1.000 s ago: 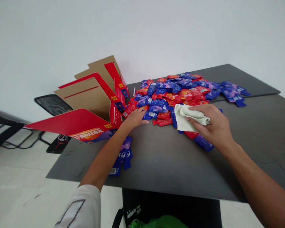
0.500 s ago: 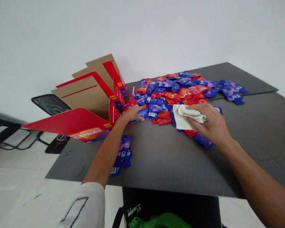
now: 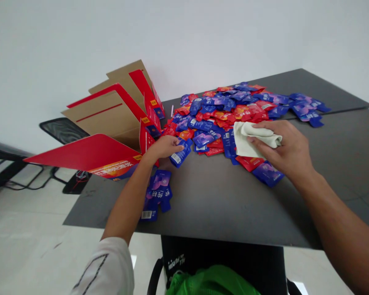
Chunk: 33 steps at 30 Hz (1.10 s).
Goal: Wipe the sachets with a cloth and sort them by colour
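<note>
A heap of red and blue sachets [image 3: 230, 110] covers the far part of the dark table [image 3: 221, 196]. My left hand [image 3: 162, 147] is closed on a blue sachet [image 3: 180, 155] at the heap's near left edge, right beside the open red cardboard box [image 3: 110, 127]. My right hand [image 3: 285, 149] holds a folded white cloth [image 3: 252, 137], pressed down on sachets at the heap's near side. A few blue sachets [image 3: 156, 194] lie by my left forearm near the table's front edge.
The box lies on its side at the table's left with its flaps spread wide. A black chair [image 3: 61, 131] stands behind it on the floor. A black bin holding a green bag [image 3: 212, 282] is under the table's front edge. Several blue sachets [image 3: 307, 108] lie apart at far right.
My left hand pulled back from the heap toward the box and closed on a blue sachet. My right hand with the cloth stayed on the heap's near side.
</note>
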{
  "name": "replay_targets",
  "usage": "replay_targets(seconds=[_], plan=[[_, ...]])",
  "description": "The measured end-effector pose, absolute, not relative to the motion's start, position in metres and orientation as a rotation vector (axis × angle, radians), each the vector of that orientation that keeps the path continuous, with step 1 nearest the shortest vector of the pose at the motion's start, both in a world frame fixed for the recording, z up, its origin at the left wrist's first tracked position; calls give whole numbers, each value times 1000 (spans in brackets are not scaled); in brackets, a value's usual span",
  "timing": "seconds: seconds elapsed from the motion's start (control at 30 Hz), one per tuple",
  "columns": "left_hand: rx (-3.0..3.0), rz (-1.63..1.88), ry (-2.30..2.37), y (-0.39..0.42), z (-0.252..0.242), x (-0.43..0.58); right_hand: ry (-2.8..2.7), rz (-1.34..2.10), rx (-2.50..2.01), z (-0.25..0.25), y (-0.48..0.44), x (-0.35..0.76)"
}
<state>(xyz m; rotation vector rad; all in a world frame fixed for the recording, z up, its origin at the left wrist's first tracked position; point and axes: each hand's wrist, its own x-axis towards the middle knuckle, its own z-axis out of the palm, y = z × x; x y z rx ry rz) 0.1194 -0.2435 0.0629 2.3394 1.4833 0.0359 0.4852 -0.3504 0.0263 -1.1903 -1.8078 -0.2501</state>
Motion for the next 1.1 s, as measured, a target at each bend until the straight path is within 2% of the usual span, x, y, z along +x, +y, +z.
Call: replay_targets(seconds=[0.13, 0.23, 0.37, 0.47, 0.6, 0.83, 1.1], plan=[[2220, 109, 1470, -272, 85, 122, -1793, -262, -1202, 27, -351, 487], [2017, 210, 1274, -306, 88, 137, -1774, -254, -1220, 26, -350, 487], [1658, 74, 966, -360, 56, 164, -1774, -210, -1270, 26, -350, 486], [1613, -66, 943, -392, 27, 174, -1777, -192, -1290, 25, -350, 486], [1805, -141, 1058, -410, 12, 174, -1801, -175, -1298, 24, -350, 486], [2533, -393, 1416, -440, 27, 182, -1853, -169, -1275, 22, -349, 483], [3042, -140, 983, -508, 30, 181, -1923, -85, -1268, 17, -349, 477]])
